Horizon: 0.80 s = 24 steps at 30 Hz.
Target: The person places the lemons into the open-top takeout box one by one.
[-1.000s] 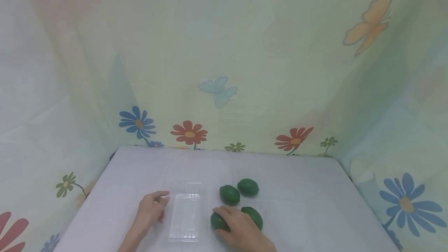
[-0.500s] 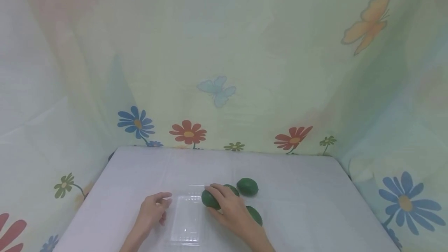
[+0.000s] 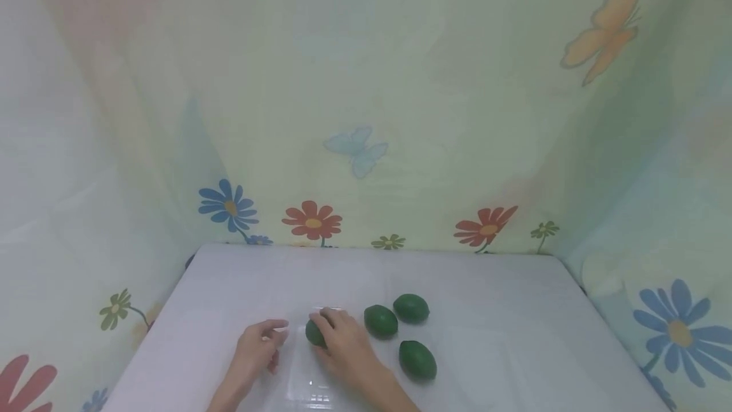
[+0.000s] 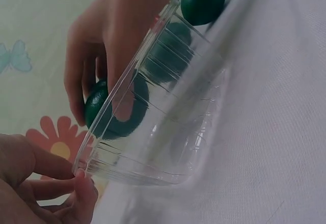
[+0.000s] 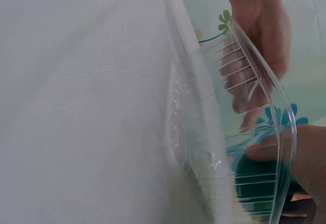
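My right hand (image 3: 345,345) grips a green lime (image 3: 314,333) over the clear plastic container (image 3: 309,386). In the left wrist view that lime (image 4: 97,104) is at the container's open top, partly seen through the clear wall, with the fingers curled round it. At the container's left side is my left hand (image 3: 256,350); its fingertips (image 4: 84,180) pinch the rim in the left wrist view. Right of the container, three more limes lie on the table: one nearest the container (image 3: 380,322), one farther back (image 3: 411,308) and one nearer me (image 3: 418,360).
A white cloth covers the table (image 3: 486,310). Behind it and at both sides hangs a pale curtain (image 3: 434,113) printed with flowers and butterflies. The table's far edge meets the curtain.
My right hand has carried one lime leftward from beside the other limes to above the container. The left hand has stayed by the container's left side. The other limes lie where they were.
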Each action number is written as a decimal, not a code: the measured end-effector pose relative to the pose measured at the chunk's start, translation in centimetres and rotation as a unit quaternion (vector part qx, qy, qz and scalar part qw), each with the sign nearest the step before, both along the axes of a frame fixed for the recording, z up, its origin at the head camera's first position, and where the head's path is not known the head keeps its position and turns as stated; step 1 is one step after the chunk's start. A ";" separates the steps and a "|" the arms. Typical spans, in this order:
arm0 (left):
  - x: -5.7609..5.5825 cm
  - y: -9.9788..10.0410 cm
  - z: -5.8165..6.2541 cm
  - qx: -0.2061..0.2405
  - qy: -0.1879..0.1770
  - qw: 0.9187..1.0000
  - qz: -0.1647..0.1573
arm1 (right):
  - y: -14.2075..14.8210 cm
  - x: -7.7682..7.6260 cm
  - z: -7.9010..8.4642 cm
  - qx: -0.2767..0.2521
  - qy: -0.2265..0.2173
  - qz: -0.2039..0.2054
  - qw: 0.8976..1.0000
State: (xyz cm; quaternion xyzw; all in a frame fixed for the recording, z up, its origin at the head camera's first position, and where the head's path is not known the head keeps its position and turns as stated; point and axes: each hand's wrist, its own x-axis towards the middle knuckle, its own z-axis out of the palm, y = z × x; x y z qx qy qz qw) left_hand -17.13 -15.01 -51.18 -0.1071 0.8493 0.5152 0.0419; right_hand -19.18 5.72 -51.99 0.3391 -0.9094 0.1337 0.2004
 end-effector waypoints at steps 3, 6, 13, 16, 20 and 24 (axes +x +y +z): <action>0.2 0.1 -0.1 0.001 -0.001 1.000 -0.003 | -0.5 0.2 -0.3 0.003 -0.024 -0.022 0.999; 0.3 0.2 -0.1 0.006 0.004 1.000 -0.006 | -1.0 0.3 -0.4 0.006 -0.055 -0.043 0.998; 0.3 0.3 -0.2 0.013 0.002 1.000 -0.010 | -1.8 0.4 -1.2 0.023 -0.069 -0.078 0.994; 0.3 0.4 -0.2 0.013 0.001 1.000 -0.008 | -1.9 0.5 -1.3 0.022 -0.059 -0.083 0.995; 0.3 0.6 -0.2 0.020 -0.001 1.000 -0.002 | -1.8 0.5 -1.4 0.014 -0.059 -0.081 0.995; 0.3 0.8 -0.2 0.024 -0.006 1.000 0.002 | -1.5 0.6 -1.5 0.009 -0.051 -0.073 0.996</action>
